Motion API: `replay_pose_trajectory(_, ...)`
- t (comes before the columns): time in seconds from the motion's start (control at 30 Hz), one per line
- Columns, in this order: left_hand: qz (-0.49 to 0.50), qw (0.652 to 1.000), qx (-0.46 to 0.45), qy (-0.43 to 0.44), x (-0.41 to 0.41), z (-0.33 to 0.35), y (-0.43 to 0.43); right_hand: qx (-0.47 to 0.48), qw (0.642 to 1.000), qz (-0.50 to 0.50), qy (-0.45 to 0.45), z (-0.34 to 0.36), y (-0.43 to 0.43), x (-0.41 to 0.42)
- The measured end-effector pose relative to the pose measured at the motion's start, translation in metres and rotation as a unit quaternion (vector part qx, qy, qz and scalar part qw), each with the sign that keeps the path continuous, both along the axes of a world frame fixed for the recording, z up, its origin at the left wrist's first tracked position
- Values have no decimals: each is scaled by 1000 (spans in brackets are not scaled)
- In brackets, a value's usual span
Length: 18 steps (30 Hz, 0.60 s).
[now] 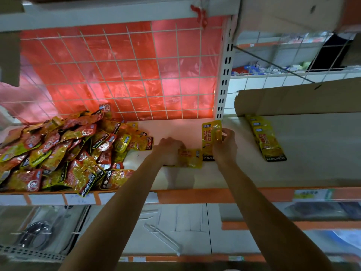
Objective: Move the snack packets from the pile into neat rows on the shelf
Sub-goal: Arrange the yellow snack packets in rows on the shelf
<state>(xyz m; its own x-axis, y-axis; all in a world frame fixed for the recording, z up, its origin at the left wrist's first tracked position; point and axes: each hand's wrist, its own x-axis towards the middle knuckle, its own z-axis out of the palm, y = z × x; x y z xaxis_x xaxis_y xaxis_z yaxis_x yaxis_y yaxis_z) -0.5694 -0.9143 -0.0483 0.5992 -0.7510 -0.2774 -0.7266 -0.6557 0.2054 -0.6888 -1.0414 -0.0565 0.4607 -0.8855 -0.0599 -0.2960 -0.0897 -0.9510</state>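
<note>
**Left hand** (169,150): your fingers curl down over the left end of a sideways packet (192,159) and hold it against the shelf (316,159).
- The packet is glossy yellow foil with red print and a small blue patch near its right end.
- Its long axis runs left to right.
- Its right end meets the lower part of the packet in your other hand.

**Right hand** (224,146): your fingers (229,133) and thumb are closed in a pinch on the right edge of a lengthwise packet (210,137).
- It is the same yellow foil, with a blue label at the far end and red characters down the middle.
- A black band at the near end reads KONCHEW.
- Its long axis points away from you.
- You cannot tell whether it lies on the shelf or is lifted off it.

**Pile** (64,149): it sits to the left of your left fingers, near but not touching.
- It is a loose heap of red and yellow packets in crinkled foil, their black KONCHEW bands facing every way.
- It reaches from the shelf's orange front edge back to the wire grid (136,61).

**Row** (267,139): it lies to the right of your right fingers, clearly apart.
- The yellow packets overlap one another and all face the same way.
- The black band of the nearest one is toward you.
- The far end of the row runs under a sheet of cardboard (297,100).

**Behind your fingers:** the white grid has a red plastic sheet (109,79) behind it.
</note>
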Motion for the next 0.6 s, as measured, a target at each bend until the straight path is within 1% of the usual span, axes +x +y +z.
replay_pose_trajectory(0.13, 71, 996, -50, -19, -21, -4, -29, -15, 1000, -2, -13, 6, -21, -18)
replay_pose_trajectory(0.23, 127, 986, -98, -47, -41, -2, -53, -58, 998, -1, -35, 7, -40, -32)
replay_pose_trajectory(0.3, 149, 979, -131, -46, -54, -2, -70, -69, 997, 14, -35, 6, -53, -42)
replay_pose_trajectory(0.37, 152, 974, -168, -28, -67, -1, -86, -63, 997, 35, -14, 7, -66, -54)
replay_pose_trajectory(0.43, 168, 962, -216, 12, -80, 0, -100, -61, 997, 38, 4, 9, -79, -66)
replay_pose_trajectory(0.53, 206, 928, -301, 82, -96, 3, -120, -73, 997, 19, 12, 14, -96, -83)
replay_pose_trajectory(0.6, 227, 908, -336, 105, -104, 4, -132, -71, 997, 7, 14, 15, -108, -93)
